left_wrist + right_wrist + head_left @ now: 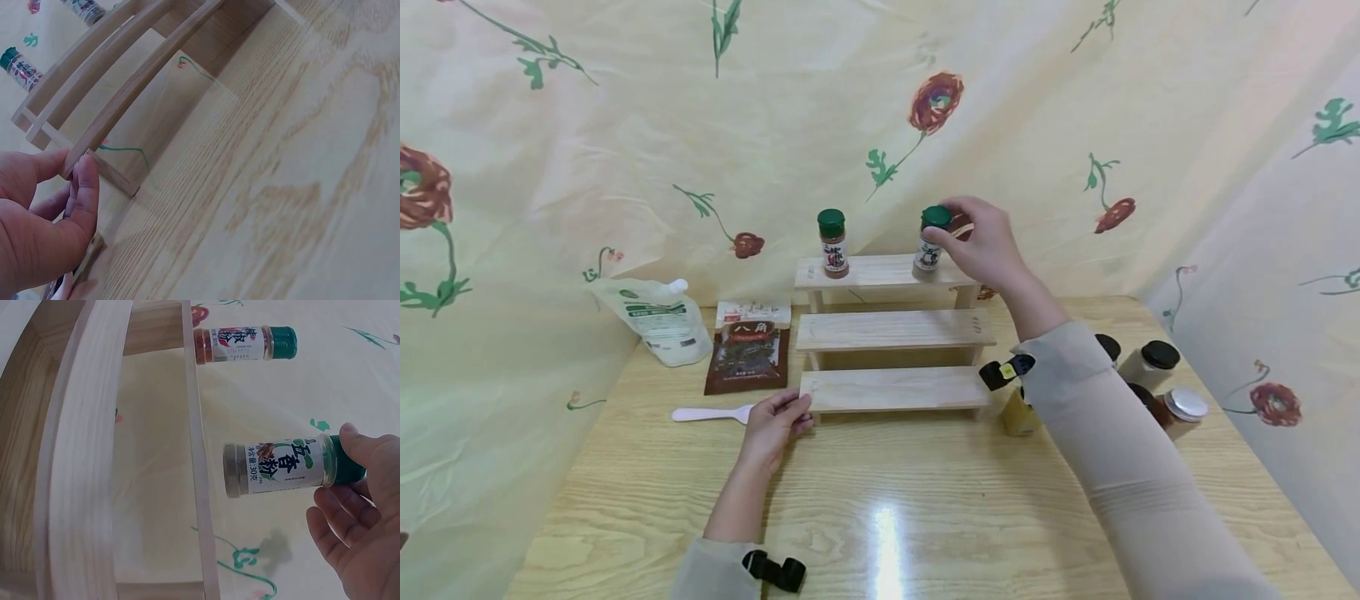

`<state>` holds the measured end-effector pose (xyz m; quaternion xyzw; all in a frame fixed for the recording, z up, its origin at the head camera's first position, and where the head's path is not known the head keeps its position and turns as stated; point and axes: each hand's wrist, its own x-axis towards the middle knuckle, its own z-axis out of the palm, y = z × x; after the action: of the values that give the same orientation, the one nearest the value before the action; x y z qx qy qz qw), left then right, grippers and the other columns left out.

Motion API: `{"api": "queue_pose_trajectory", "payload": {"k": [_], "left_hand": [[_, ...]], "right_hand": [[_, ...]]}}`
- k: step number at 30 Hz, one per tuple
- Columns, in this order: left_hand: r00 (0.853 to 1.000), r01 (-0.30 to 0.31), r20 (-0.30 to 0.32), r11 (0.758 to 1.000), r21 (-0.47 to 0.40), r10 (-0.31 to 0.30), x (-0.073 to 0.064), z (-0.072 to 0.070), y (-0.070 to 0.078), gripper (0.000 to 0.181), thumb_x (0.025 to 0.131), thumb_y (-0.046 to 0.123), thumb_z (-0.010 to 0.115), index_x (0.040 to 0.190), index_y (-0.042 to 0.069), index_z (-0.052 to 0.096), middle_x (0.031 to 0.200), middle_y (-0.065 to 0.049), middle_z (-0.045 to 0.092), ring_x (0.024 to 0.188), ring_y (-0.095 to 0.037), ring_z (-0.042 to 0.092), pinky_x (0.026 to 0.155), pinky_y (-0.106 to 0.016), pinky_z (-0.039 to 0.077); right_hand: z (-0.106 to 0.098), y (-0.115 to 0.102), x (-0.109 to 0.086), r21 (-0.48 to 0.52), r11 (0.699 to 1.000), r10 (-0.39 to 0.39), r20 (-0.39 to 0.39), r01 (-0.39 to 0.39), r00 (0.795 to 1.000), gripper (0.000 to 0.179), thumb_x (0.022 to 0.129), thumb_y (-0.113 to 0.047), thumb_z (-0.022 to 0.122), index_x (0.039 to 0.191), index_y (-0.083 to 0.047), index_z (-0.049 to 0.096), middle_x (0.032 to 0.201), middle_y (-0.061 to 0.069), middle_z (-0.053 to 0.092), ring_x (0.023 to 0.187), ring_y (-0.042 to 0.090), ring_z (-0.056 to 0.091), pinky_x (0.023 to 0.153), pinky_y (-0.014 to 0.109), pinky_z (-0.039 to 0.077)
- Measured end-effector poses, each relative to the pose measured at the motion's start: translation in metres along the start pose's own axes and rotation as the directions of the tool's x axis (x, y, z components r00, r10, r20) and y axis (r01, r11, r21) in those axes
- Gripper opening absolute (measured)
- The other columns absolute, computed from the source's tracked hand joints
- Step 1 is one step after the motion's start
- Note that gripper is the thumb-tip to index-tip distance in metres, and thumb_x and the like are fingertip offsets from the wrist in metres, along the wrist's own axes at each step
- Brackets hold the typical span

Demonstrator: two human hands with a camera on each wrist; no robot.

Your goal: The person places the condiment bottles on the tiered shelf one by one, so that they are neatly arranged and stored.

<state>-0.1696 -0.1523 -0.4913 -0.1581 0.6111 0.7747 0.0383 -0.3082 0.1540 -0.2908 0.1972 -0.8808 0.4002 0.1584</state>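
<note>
A three-tier wooden rack (895,329) stands on the table. My right hand (981,237) pinches the green cap of a spice jar (281,465) with a white label and greyish-brown powder, over the right part of the top tier. In the right wrist view a gap shows between the jar's base and the tier's edge. Another green-capped spice jar (833,243), holding reddish powder, stands upright on the left part of that tier. Down at the front, my left hand (775,425) grips the left end of the lowest tier, thumb and fingers around the board's corner (78,153).
Left of the rack are a white pouch (662,323), a brown packet (748,350) and a white-handled utensil (707,414) partly behind my left hand. On the right, a yellow container (1019,415) and several jars, one silver-lidded (1186,407), stand partly hidden by my right sleeve.
</note>
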Motion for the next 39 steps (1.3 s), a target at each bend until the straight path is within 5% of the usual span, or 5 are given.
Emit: {"api": "queue_pose_trajectory", "payload": {"k": [22, 31, 39], "left_hand": [[1.000, -0.020, -0.009, 1.000, -0.003, 0.020, 0.001, 0.001, 0.000, 0.036, 0.098, 0.000, 0.065, 0.129, -0.016, 0.055, 0.088, -0.004, 0.066, 0.073, -0.013, 0.068, 0.071, -0.021, 0.063], [1.000, -0.017, -0.016, 1.000, -0.004, 0.016, 0.001, 0.002, -0.001, 0.035, 0.098, 0.000, 0.065, 0.128, -0.016, 0.055, 0.086, -0.003, 0.067, 0.072, -0.013, 0.068, 0.070, -0.021, 0.063], [1.000, -0.013, -0.008, 1.000, 0.001, 0.013, 0.001, 0.001, 0.001, 0.036, 0.098, 0.001, 0.065, 0.129, -0.016, 0.055, 0.087, -0.004, 0.066, 0.071, -0.012, 0.067, 0.071, -0.021, 0.063]], "right_hand": [[0.030, -0.011, 0.028, 0.013, 1.000, -0.007, 0.117, 0.006, 0.993, 0.042, 0.096, -0.026, 0.073, 0.131, -0.005, 0.063, 0.117, 0.012, 0.065, 0.105, 0.027, 0.061, 0.088, 0.039, 0.058], [0.036, -0.001, 0.021, -0.007, 1.000, -0.007, 0.145, 0.008, 0.989, 0.035, 0.095, -0.027, 0.074, 0.121, -0.003, 0.066, 0.113, 0.013, 0.065, 0.103, 0.028, 0.062, 0.091, 0.042, 0.057], [0.029, 0.010, 0.004, -0.006, 0.998, 0.056, 0.136, -0.056, 0.989, 0.050, 0.097, -0.029, 0.072, 0.134, 0.000, 0.058, 0.124, 0.016, 0.061, 0.109, 0.030, 0.061, 0.091, 0.044, 0.057]]}}
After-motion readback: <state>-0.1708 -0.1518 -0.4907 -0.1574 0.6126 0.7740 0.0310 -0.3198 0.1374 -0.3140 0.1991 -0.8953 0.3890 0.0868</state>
